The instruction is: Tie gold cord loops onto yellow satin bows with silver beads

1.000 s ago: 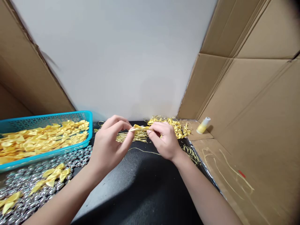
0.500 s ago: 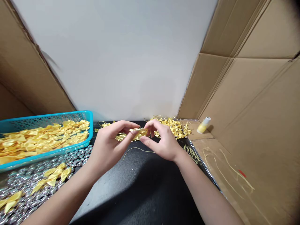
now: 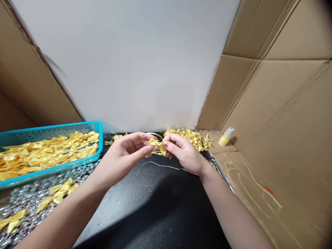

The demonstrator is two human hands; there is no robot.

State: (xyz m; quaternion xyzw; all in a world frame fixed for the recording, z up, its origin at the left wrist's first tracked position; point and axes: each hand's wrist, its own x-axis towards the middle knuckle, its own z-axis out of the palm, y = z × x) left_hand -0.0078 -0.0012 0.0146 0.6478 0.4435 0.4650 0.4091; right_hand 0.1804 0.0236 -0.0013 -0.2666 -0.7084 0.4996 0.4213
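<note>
Between my two hands, above the black table (image 3: 155,207), is a yellow ribbon bow (image 3: 157,144). My left hand (image 3: 129,148) pinches its left side between thumb and fingers. On its right side, the thumb and index finger of my right hand (image 3: 180,150) close on the ribbon. A thin yellow cord loop (image 3: 153,134) arcs above the bow at my fingertips; I cannot tell which hand grips it. Partly hidden behind the hands lie more yellow cords. A single loose cord (image 3: 155,163) lies on the table just below.
A blue basket (image 3: 100,138) full of yellow bows stands at the left. Silvery beads (image 3: 38,193) with several bows (image 3: 61,192) lie in front of it. Finished-looking corded bows (image 3: 193,138) are heaped at the back right. A translucent cone (image 3: 226,136) and loose cords rest on cardboard.
The bow has turned so that its loops and tails face me. My right fingers have closed onto its right side, and a cord loop now shows above it.
</note>
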